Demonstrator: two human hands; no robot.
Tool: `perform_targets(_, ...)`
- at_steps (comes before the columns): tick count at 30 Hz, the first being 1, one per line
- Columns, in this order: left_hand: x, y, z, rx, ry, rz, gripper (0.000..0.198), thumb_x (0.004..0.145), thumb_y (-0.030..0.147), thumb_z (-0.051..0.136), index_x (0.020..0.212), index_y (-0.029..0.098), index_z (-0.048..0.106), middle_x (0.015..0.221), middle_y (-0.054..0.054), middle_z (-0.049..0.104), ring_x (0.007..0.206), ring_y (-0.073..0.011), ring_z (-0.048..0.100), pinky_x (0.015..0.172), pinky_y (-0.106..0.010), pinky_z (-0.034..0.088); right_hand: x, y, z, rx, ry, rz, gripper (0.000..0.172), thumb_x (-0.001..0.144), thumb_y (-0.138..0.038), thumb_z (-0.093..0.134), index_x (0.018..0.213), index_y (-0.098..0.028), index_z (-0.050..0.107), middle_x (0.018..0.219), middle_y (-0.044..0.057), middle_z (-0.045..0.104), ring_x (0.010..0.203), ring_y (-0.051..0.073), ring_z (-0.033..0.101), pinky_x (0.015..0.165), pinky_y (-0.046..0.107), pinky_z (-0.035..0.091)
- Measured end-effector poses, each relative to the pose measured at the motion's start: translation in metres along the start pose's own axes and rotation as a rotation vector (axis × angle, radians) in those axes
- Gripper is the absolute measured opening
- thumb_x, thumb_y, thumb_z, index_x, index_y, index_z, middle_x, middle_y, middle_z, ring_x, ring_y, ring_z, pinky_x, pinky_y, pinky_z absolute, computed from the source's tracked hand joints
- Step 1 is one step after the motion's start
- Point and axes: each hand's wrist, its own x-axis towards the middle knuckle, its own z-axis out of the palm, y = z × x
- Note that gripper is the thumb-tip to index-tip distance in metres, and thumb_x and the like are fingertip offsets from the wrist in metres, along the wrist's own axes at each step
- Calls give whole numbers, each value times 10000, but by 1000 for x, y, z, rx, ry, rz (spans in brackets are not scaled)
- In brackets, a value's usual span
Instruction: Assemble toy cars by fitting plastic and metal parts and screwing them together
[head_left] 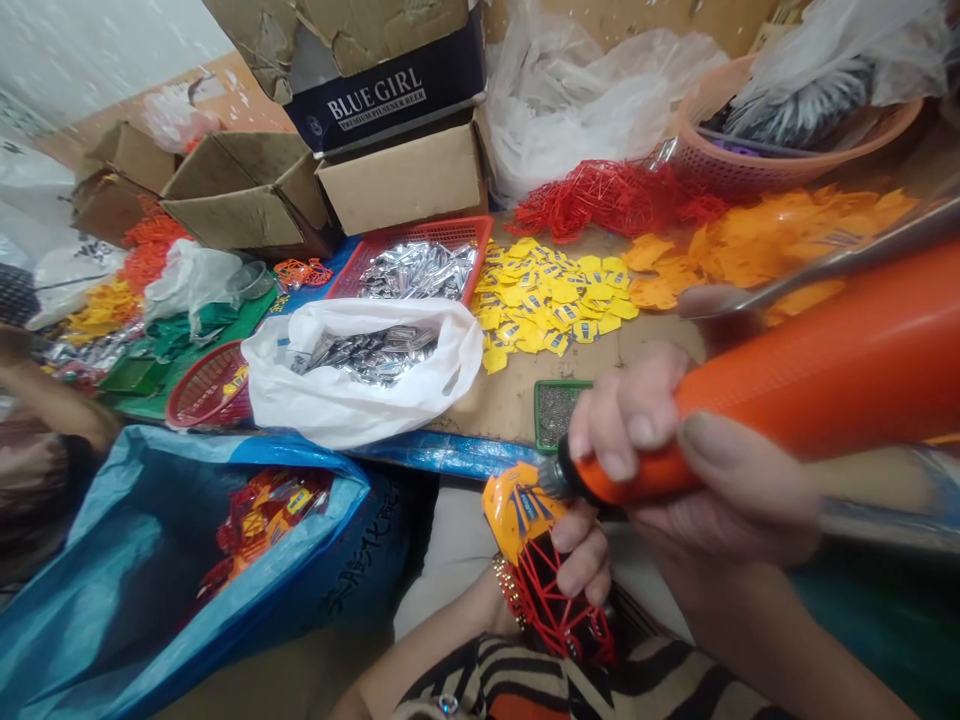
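Note:
My right hand (697,470) is wrapped round a big orange powered screwdriver (810,380), its dark tip pressed onto an orange toy-car body (517,510). My left hand (581,560) grips that car body together with a red wire-like plastic frame (559,610), low in the middle of the view, just above my striped sleeve. A small green tray of screws (556,410) lies right behind the tool tip.
On the cardboard-covered table lie yellow tags (551,300), orange tags (772,245), red frames (615,195), a red basket of silver parts (420,268) and a white bag of silver parts (360,360). A blue sack with finished pieces (255,520) stands at left. Cardboard boxes (397,180) line the back.

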Motion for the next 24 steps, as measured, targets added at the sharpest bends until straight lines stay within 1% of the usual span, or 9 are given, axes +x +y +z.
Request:
perform_targets(4, -1, 0, 2, -104, -29, -26, 639, 557, 909, 383, 543, 276, 474, 363, 49, 253, 297, -155, 367, 386, -337, 424, 1, -1, -1, 5, -18, -5, 182, 725, -186, 737, 691, -229, 563, 560, -95, 506, 425, 48, 495, 531, 215, 530)
perform_targets(6, -1, 2, 5, -132, -6, -29, 641, 552, 911, 368, 565, 278, 463, 365, 61, 227, 277, -144, 327, 365, -337, 409, 0, -1, -3, 22, -22, -2, 178, 739, -207, 759, 710, -236, 586, 579, -90, 515, 443, 50, 508, 549, 219, 540)
perform_targets(10, -2, 4, 10, -145, 52, -49, 679, 504, 958, 320, 521, 281, 372, 345, 62, 196, 253, -135, 287, 330, -334, 371, 0, 1, -5, 31, -41, -15, 204, 741, -234, 794, 709, -243, 593, 580, -82, 509, 447, 61, 500, 534, 230, 538)
perform_targets(13, -4, 5, 12, -137, 81, -63, 687, 565, 961, 258, 510, 286, 377, 353, 53, 210, 258, -145, 300, 338, -351, 378, 1, 2, -6, 26, -52, -38, 223, 746, -259, 800, 688, -240, 585, 568, -77, 499, 436, 65, 490, 533, 237, 545)
perform_targets(15, -4, 6, 14, -130, 89, -64, 700, 580, 965, 237, 510, 287, 397, 358, 51, 219, 260, -146, 306, 338, -356, 389, 1, 1, -6, 13, -51, -28, 233, 736, -270, 812, 707, -243, 583, 565, -79, 499, 431, 66, 487, 531, 240, 547)
perform_targets(17, -4, 8, 18, -122, 91, -63, 726, 539, 994, 222, 504, 287, 386, 349, 60, 205, 241, -136, 287, 315, -343, 383, 1, 0, -5, -4, -40, -20, 245, 726, -280, 823, 739, -248, 581, 560, -84, 496, 422, 67, 484, 524, 244, 544)
perform_targets(21, -1, 16, 27, -85, 71, -70, 768, 376, 1051, 254, 437, 287, 312, 303, 64, 180, 174, -137, 258, 242, -332, 339, 0, -1, -4, -16, -7, -10, 267, 720, -247, 806, 879, -277, 593, 566, -99, 518, 412, 68, 485, 499, 239, 518)
perform_targets(23, 0, 19, 29, -53, 67, -72, 765, 352, 1048, 318, 400, 285, 300, 294, 60, 182, 163, -152, 284, 230, -337, 335, -1, -1, -5, -17, 8, -5, 288, 715, -238, 789, 923, -288, 596, 565, -104, 527, 408, 72, 484, 491, 241, 507)
perform_targets(24, 0, 19, 30, -35, 74, -67, 762, 363, 1043, 339, 392, 283, 298, 296, 59, 182, 163, -154, 293, 231, -335, 335, -1, -1, -5, -18, 7, -3, 269, 714, -238, 783, 905, -285, 599, 561, -104, 525, 407, 73, 484, 491, 242, 505)
